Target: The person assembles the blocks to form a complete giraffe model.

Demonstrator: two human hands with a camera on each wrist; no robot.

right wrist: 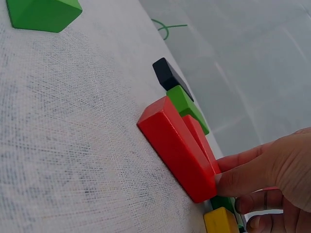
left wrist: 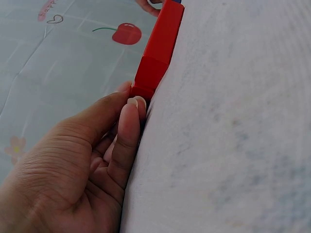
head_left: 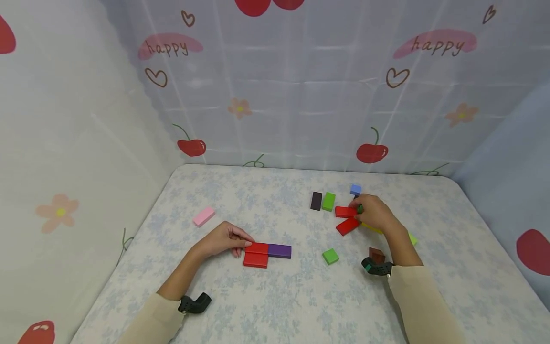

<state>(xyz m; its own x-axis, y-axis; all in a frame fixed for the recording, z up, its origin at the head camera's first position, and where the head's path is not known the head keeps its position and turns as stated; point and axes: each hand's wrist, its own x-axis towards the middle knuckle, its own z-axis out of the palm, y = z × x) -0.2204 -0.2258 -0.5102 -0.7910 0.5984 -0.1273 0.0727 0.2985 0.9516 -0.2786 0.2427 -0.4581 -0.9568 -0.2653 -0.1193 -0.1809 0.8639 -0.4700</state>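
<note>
My left hand point(head_left: 225, 240) pinches the left end of a red block point(head_left: 257, 247) between thumb and fingers. A second red block point(head_left: 255, 260) lies along its near side, and a purple block point(head_left: 280, 251) meets its right end. My right hand point(head_left: 375, 212) pinches the right end of the farther red block point(head_left: 343, 212) of a pair, with the thumb between the two. The nearer red block point(right wrist: 175, 145) of that pair slants beside it, its end right at my thumb. Partly hidden under the right hand are a dark green block point(head_left: 360, 209) and a yellow block point(head_left: 372, 228).
Behind the red pair lie a black block point(head_left: 316, 201), a green block point(head_left: 328, 201) and a blue block point(head_left: 355, 189). A smaller green block point(head_left: 330, 256) sits mid-table, and a brown block point(head_left: 376, 255) by the right wrist. At left is a pink block point(head_left: 204, 216).
</note>
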